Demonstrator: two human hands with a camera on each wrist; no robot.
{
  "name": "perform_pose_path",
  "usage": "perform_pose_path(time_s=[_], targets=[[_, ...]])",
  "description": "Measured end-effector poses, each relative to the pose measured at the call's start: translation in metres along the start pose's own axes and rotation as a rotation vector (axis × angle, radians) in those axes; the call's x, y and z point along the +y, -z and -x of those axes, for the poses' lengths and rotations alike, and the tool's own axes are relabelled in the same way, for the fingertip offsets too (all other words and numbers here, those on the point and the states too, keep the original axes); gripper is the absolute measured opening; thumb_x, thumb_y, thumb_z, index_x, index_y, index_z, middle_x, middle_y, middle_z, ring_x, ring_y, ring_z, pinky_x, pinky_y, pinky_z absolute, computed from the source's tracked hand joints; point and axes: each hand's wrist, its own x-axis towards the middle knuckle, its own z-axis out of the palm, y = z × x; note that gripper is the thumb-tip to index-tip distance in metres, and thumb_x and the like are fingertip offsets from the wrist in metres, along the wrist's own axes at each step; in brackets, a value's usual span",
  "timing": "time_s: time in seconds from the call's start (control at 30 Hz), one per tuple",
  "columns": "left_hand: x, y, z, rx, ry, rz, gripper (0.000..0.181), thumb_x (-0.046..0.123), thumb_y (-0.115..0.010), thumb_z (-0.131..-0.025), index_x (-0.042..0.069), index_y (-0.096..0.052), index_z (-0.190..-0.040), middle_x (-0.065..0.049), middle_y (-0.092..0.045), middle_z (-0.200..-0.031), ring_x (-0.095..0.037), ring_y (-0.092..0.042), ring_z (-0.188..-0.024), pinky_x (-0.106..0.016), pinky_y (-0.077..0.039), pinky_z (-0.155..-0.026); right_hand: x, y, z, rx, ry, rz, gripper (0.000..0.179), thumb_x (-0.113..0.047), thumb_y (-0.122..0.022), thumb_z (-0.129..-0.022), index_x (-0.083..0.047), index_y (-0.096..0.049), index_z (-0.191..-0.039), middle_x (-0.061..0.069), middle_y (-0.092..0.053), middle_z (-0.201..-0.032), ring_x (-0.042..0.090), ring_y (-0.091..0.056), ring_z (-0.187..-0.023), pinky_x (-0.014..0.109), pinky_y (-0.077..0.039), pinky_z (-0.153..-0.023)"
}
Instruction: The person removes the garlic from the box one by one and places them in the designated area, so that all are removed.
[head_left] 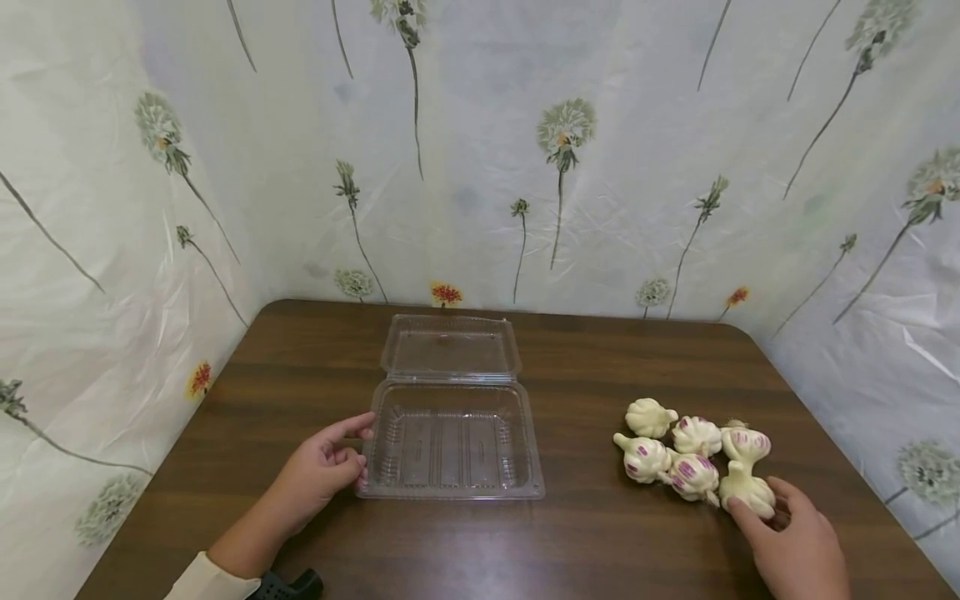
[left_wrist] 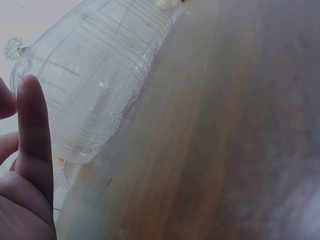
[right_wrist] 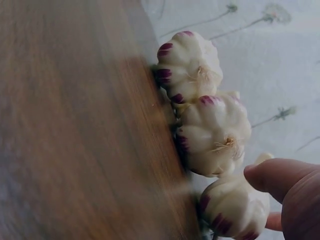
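Observation:
A clear plastic clamshell container lies with its lid folded back on the brown table. My left hand holds its left rim, the index finger stretched along the edge; in the left wrist view the thumb stands against the plastic. To the right, several white garlic bulbs with purple marks, such as this garlic bulb, sit in a close cluster. At the cluster's near right corner my right hand grips one garlic bulb between thumb and fingers. That same bulb shows below the thumb in the right wrist view.
The container's lid lies toward the table's back edge. Bare wood of the table stretches between container and garlic. A pale curtain with dandelion prints stands behind and at both sides. A dark wrist strap is on the left arm.

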Motion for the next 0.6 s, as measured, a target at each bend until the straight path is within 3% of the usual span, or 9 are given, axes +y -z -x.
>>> perform_pose_path(time_s=[0.1,0.3,0.47,0.6], targets=[[0.000,0.001,0.000,0.002,0.004,-0.009,0.059,-0.005,-0.061,-0.099,-0.005,-0.042,-0.155,-0.028,-0.045,-0.133,-0.010,-0.062,-0.078,-0.024,-0.060,-0.071,-0.002,0.000,0.004,0.037,0.008,0.001,0.108,-0.070,-0.055,-0.097,0.012,-0.022,-0.160,0.042,-0.041,-0.149,0.054,-0.052,-0.125,0.056,-0.055,-0.085],[0.000,0.002,0.001,0.021,0.012,-0.058,0.055,-0.002,-0.057,-0.101,0.000,-0.044,-0.154,-0.027,-0.047,-0.132,-0.018,-0.065,-0.084,-0.029,-0.062,-0.072,-0.015,0.003,0.016,0.170,0.048,0.013,0.095,-0.062,-0.053,-0.101,0.006,-0.026,-0.161,0.041,-0.039,-0.148,0.057,-0.036,-0.133,0.068,-0.044,-0.093],[0.001,0.000,0.008,0.115,0.032,-0.190,0.041,0.005,-0.054,-0.105,0.007,-0.056,-0.146,-0.020,-0.049,-0.137,-0.022,-0.064,-0.089,-0.031,-0.063,-0.075,-0.035,0.003,0.028,0.253,0.190,0.009,0.083,-0.053,-0.053,-0.104,0.005,-0.033,-0.159,0.043,-0.038,-0.148,0.060,-0.028,-0.140,0.074,-0.035,-0.100],[0.006,-0.002,0.010,0.210,-0.038,-0.332,0.037,0.007,-0.055,-0.106,0.007,-0.061,-0.142,-0.016,-0.049,-0.139,-0.023,-0.062,-0.100,-0.030,-0.061,-0.085,-0.053,-0.001,0.037,0.321,0.387,-0.013,0.069,-0.041,-0.058,-0.105,0.005,-0.043,-0.154,0.039,-0.042,-0.147,0.057,-0.035,-0.136,0.073,-0.037,-0.097]])
